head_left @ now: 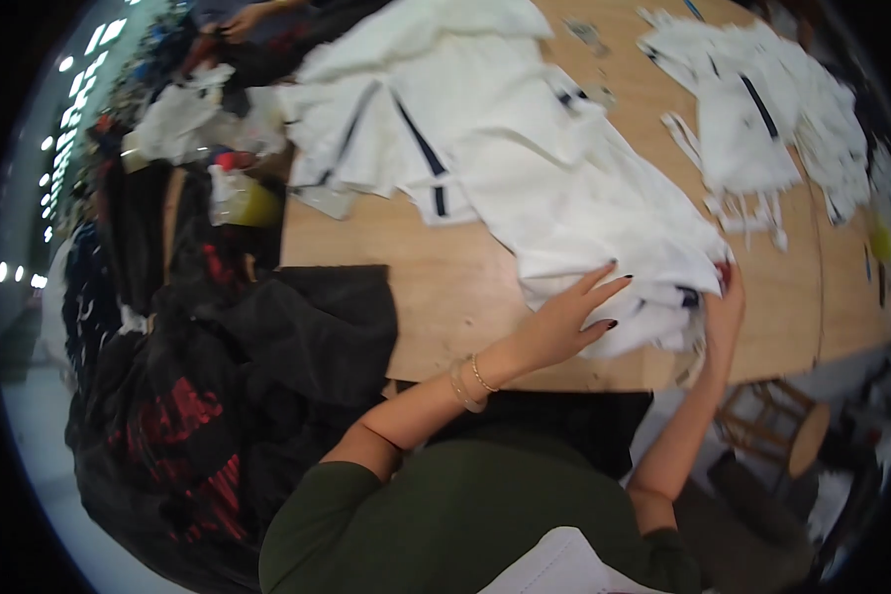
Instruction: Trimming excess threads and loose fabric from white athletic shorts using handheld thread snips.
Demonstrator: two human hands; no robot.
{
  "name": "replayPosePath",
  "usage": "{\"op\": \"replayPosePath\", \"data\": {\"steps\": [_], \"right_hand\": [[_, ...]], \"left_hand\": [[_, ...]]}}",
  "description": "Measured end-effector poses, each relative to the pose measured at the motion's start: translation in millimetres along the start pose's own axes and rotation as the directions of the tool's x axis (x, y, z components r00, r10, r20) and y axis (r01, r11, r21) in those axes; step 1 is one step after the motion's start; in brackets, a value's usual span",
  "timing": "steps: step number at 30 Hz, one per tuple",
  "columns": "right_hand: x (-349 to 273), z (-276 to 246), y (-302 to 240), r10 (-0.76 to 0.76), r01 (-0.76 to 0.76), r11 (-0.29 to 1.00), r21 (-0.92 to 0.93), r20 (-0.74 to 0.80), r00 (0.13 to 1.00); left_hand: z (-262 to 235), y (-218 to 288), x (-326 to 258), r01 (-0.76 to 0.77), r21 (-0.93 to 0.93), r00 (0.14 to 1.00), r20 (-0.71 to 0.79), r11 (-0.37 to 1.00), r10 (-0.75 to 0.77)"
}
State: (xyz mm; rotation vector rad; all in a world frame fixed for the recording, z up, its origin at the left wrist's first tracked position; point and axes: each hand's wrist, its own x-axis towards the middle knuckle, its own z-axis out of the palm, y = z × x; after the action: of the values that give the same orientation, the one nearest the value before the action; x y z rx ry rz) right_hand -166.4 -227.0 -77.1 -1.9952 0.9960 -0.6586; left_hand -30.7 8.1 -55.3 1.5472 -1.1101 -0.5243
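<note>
Garments (564, 178) along the table (436, 267), hands (564, 325) (725, 305) at their near end, garment pile (777, 109) right, draped cloth (317, 327) left, stool (809, 438) near right

Sl. blur w/ fisheye edge dist.

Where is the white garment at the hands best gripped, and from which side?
Probably by its bunched near-right end, coming from the right: there the white garment gathers into loose folds close to the near edge of the wooden table, beside the right hand. The left hand obstructs the near side.
</note>
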Motion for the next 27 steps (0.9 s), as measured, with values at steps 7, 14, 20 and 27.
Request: {"op": "replayPosePath", "data": {"steps": [7, 14, 20, 27], "right_hand": [[-9, -3, -8, 0.084, -0.082, 0.994, 0.076, -0.026, 0.996], [-17, -9, 3, 0.136, -0.133, 0.988, 0.077, -0.037, 0.990], [-15, -2, 10, 0.139, -0.130, 0.981, 0.147, -0.050, 0.989], [-17, -38, -7, 0.556, -0.602, 0.702, 0.381, 0.234, 0.797]], "left_hand": [[31, -24, -14, -0.048, 0.264, 0.976, 0.219, 0.963, -0.011], [22, -6, -18, -0.137, 0.215, 0.989, 0.083, 0.967, 0.122], [-4, -7, 16, -0.022, 0.505, 0.942, -0.278, 0.863, 0.187], [-62, -29, 35, 0.261, 0.092, 0.809, -0.564, 0.961, -0.166]]}}
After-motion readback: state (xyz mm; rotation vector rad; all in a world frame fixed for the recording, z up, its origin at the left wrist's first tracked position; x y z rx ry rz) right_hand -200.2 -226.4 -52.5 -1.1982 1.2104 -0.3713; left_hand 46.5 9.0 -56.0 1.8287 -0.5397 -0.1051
